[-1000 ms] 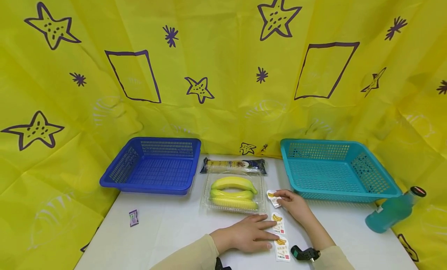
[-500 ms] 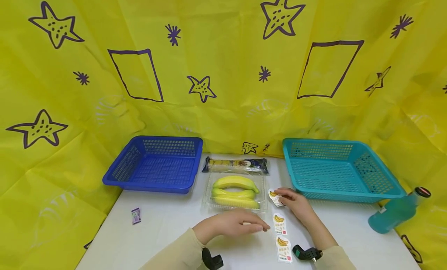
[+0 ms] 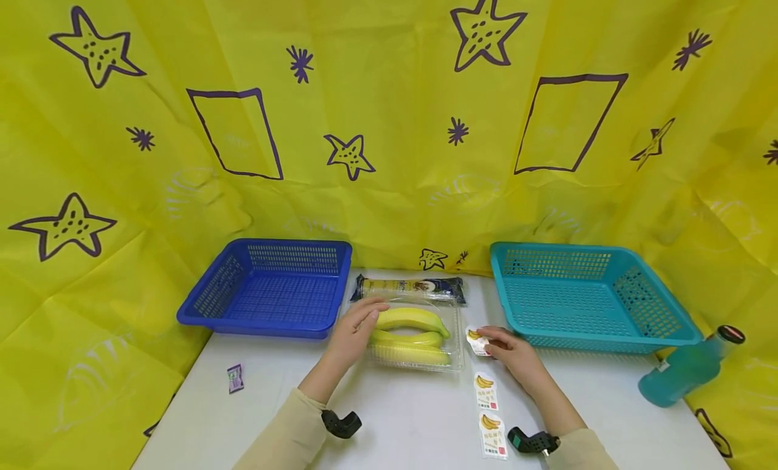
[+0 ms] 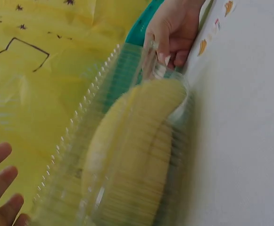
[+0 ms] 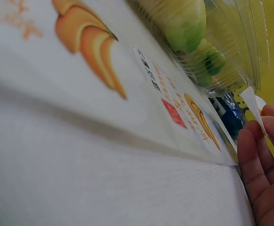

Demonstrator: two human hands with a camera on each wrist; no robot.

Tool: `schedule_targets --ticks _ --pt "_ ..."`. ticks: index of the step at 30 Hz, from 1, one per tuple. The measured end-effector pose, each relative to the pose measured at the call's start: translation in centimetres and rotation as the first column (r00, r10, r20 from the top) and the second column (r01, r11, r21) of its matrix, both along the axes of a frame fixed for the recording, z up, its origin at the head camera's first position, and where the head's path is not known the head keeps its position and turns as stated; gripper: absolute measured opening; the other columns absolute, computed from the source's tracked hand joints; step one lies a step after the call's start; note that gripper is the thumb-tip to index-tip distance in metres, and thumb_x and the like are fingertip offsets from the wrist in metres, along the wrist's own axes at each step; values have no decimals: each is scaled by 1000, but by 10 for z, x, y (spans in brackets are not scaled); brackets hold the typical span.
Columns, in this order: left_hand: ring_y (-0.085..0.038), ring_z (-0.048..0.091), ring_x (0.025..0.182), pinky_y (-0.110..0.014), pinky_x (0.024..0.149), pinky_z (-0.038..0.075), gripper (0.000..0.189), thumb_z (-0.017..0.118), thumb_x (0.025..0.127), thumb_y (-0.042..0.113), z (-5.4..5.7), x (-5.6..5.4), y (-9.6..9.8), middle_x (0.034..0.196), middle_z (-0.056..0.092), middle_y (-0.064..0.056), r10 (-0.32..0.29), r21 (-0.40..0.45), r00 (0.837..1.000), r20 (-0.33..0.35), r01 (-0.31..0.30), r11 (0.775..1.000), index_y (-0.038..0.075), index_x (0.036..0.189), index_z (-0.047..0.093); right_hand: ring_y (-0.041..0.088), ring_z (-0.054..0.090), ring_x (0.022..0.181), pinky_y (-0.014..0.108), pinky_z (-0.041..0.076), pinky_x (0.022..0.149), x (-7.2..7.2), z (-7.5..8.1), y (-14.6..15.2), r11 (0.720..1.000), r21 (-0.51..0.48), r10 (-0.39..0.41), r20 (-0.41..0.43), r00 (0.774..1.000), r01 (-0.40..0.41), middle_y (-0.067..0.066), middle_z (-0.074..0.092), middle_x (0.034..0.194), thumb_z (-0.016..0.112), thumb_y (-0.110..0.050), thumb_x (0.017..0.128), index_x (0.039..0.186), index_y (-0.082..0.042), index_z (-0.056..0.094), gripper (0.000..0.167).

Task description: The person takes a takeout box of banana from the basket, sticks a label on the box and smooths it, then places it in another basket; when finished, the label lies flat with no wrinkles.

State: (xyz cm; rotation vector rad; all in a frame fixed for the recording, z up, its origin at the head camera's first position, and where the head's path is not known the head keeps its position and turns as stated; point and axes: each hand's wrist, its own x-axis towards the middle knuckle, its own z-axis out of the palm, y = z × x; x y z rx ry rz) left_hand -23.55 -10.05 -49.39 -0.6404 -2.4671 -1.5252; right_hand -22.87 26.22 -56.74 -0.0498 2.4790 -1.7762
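Clearly, the right grip (image 3: pixel 514 356) pinches 1 label (image 3: pixel 476 342); just beside the spread-fingered left grip (image 3: pixel 354 332) sits the banana box (image 3: pixel 455 323).

We log the left hand (image 3: pixel 352 333) at the clear box's (image 3: pixel 455 335) far-left corner, its fingers (image 4: pixel 2 181) loosely spread and nearly straight; contact with the box unclear to us. Left forearm (image 3: pixel 317 383) slopes up from the box's near left, beige left sleeve (image 3: pixel 282 433) ending near the wrist. Right hand (image 3: pixel 513 355) we mark just right of the box, apart from it, thumb and fingers pinching a label (image 3: pixel 476 342). Right forearm (image 3: pixel 562 408) leans in from the box's near right, beige right sleeve (image 3: pixel 580 451) behind the wrist.
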Motion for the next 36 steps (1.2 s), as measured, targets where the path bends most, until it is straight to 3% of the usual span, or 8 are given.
schedule_targets --ticks 5,8,15,20,26,30,36 --pt "-35 26 149 -63 113 33 37 45 107 25 -16 -6 -7 157 38 -13 8 21 1000 13 -8 1000 13 138 59 -6 58 101 19 56 84 0 0 1 1000 -22 -1 0 1000 1 14 53 144 71 -21 92 131 -8 64 42" --pt "-37 17 152 -64 116 28 41 44 107 24 -23 -9 -8 163 26 -13 7 29 997 75 -9 1000 15 146 49 -3 59 96 20 56 81 1 2 0 1000 -14 -10 6 1000 10 14 56 139 71 -21 92 131 -9 64 42" --pt "-40 11 152 -64 119 17 49 44 106 22 -35 -14 -11 166 14 -12 30 64 978 208 -44 997 16 154 36 6 50 73 21 47 61 1 5 1 999 45 -12 1 1000 12 8 62 101 71 -17 91 131 -8 64 42" --pt "-37 6 153 -64 120 10 52 43 106 22 -44 -20 -14 167 10 -10 20 165 945 327 -78 983 21 157 31 8 46 67 22 42 56 3 8 0 999 47 -9 4 1000 9 9 59 93 70 -14 91 133 -8 61 43" --pt "-32 5 154 -58 123 3 56 39 107 33 -55 -22 -20 167 11 -6 -78 357 889 451 -100 929 26 159 19 8 45 66 21 42 55 6 15 -3 999 40 -5 8 1000 5 7 57 91 72 -14 90 132 -9 62 44" --pt "-28 3 155 -53 125 1 59 35 107 42 -64 -22 -25 167 12 -4 -112 390 892 439 -77 917 22 160 18 8 48 70 21 46 59 8 18 -6 1000 17 9 8 1000 -9 6 57 92 72 -13 89 131 -8 63 43" --pt "-26 2 155 -51 125 1 65 30 105 52 -67 -22 -24 167 13 -4 -134 382 903 409 -36 923 20 160 17 10 54 78 21 51 67 13 17 -6 999 -32 31 0 1000 -31 10 59 96 71 -11 90 132 -7 62 44"
